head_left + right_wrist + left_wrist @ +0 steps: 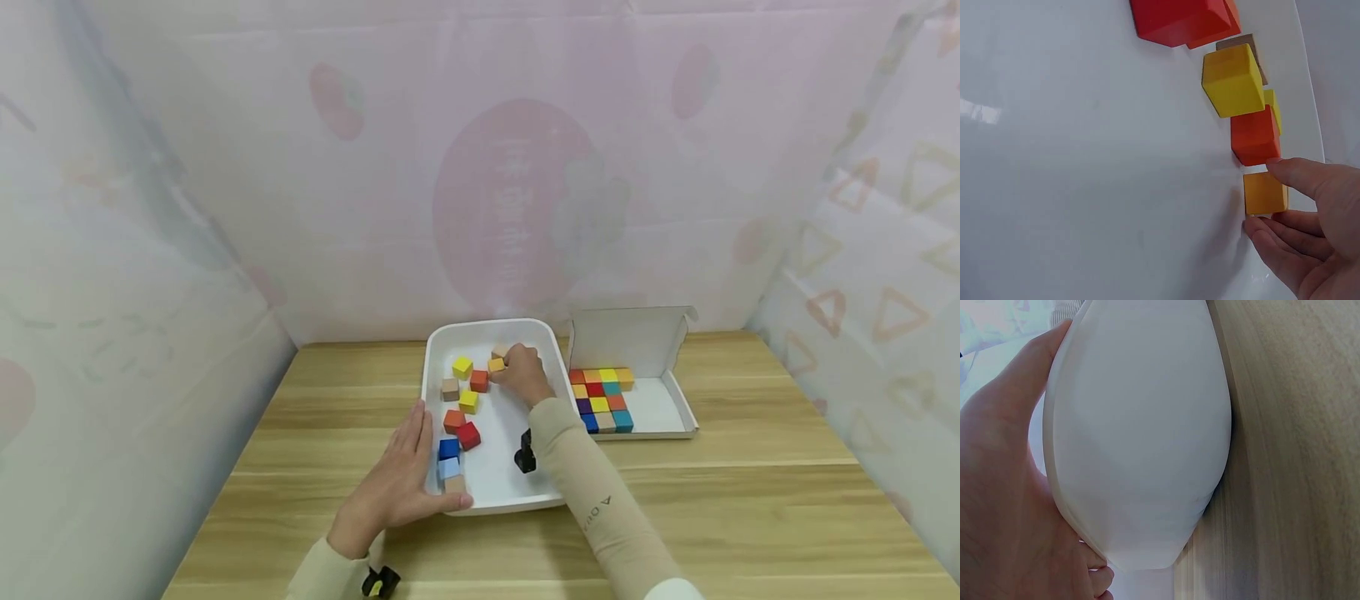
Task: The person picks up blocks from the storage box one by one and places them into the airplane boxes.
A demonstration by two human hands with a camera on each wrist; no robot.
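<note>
in the white tray (442, 354) on the bench (315, 417), the right hand (521, 373) pinches an orange-yellow cube (1265, 192) with curled fingers (1297, 177), while the left hand (397, 479) lies flat, fingers straight, against the tray's near-left rim.

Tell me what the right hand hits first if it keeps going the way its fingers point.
The right hand is already at the orange cube, fingers around it. Past that, probably the red-orange cube comes next, though depth is unclear.
</note>
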